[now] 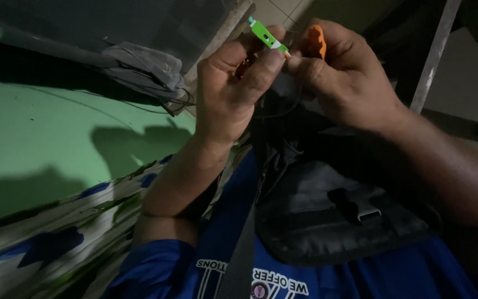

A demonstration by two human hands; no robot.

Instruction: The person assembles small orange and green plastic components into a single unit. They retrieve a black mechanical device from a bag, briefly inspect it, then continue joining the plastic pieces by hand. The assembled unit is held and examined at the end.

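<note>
My left hand [233, 83] pinches a small green connector [265, 36] with a white collar between thumb and forefinger, its tip pointing up and left. My right hand [344, 77] is closed around a small orange tool [316, 41], pressed right against the connector's rear end. A thin dark cable [283, 111] loops down from between the two hands. Both hands are raised in front of my chest, touching each other at the fingertips.
A black shoulder bag [327, 221] with a buckle hangs on my blue shirt [283, 277]. A green wall [56, 138] fills the left, with grey cloth [145, 66] and thin wires near it. A patterned fabric [56, 243] lies lower left. A metal bar [432, 55] stands at right.
</note>
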